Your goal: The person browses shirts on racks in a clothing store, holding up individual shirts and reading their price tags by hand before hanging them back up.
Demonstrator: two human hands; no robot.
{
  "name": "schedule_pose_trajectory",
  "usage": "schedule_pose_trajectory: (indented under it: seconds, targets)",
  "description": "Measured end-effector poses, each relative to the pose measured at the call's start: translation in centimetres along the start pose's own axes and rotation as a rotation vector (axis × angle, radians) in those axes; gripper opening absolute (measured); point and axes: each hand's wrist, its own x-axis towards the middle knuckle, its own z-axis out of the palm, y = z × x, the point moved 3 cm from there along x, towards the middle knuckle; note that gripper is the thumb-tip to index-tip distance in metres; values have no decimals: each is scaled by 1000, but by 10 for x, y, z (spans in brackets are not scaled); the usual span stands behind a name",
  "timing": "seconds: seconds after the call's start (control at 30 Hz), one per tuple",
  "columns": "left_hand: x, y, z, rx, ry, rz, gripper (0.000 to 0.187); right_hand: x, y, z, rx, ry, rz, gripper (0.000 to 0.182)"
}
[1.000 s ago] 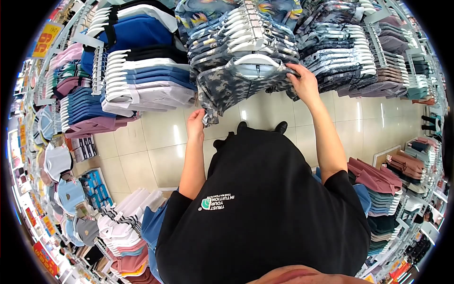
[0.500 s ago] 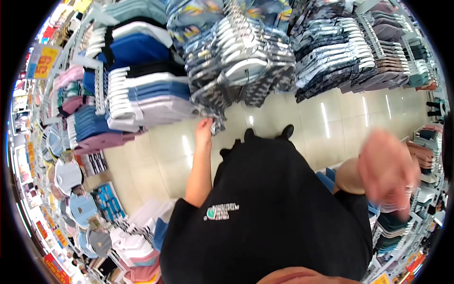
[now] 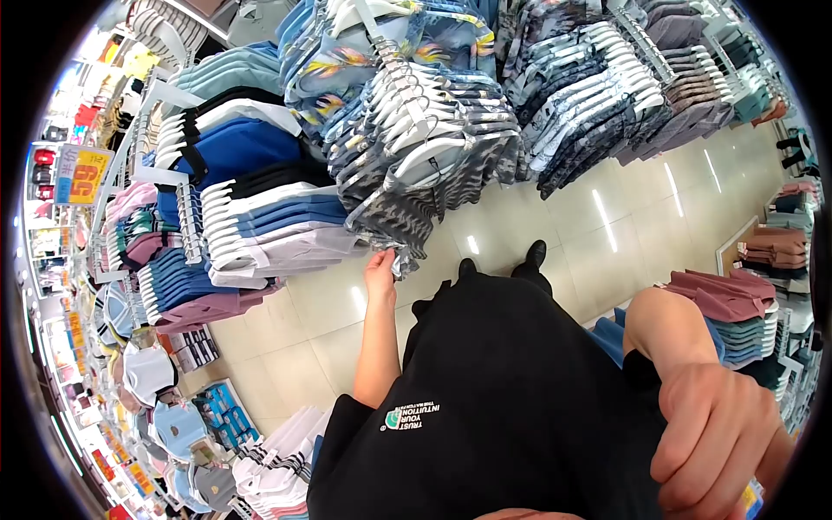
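Observation:
My left hand (image 3: 380, 270) is stretched forward, thumb and fingers pinched on the lower edge of a grey patterned shirt (image 3: 394, 215). That shirt hangs at the front of a rack row on a white hanger (image 3: 423, 163), with several similar printed shirts behind it. Close to the camera on the right, my right hand (image 3: 715, 433) is raised, its fingers curled into the palm. The inside of that hand is hidden, so anything in it cannot be seen.
Plain folded-looking shirts on white hangers (image 3: 282, 227) hang to the left, dark printed shirts (image 3: 589, 104) to the right. A yellow price sign (image 3: 84, 176) stands far left. Caps (image 3: 149, 373) line the lower left. Pink shirts (image 3: 719, 293) hang at right above the tiled floor (image 3: 572, 230).
My right hand has come down and nearer the camera, its fingers now curled. My left hand keeps its pinch on the shirt. The view has shifted, with the racks turned slightly.

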Motion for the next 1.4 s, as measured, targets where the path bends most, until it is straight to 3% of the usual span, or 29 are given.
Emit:
schedule_pose_trajectory:
  seconds: [0.03,0.1,0.13,0.2,0.33,0.4,0.7,0.9,1.07,1.37,1.4]
  targets:
    - [1,-1,-2,-4,6,5,8,1,1,2,7,-5,0,8]
    - [1,-2,-3,4,10,-13,8,3,2,8,-103,5,-2,36]
    - [1,-2,-3,12,20,-13,8,4,-2,10,-98,-2,-1,36]
    - [-1,-2,-2,1,7,-6,8,12,-6,10,-168,-31,192,34]
    - [-4,4,-2,4,35,1,9,24,16,6,-75,-86,145,32]
    - [0,1,-5,-7,33,11,9,10,12,13,-92,94,-51,32]
    - [0,3,-9,-38,47,36,11,20,25,4,8,-63,8,34]
    - [-1,9,-14,-58,74,34,12,25,30,6,-87,2,8,33]
    - [1,8,-26,-41,97,33,14,33,45,-5,131,-85,104,31]
    - [-1,14,-40,4,175,16,16,28,56,-18,85,-159,1,34]
    - [1,15,-39,18,190,16,16,22,59,-28,65,-2,-74,3]
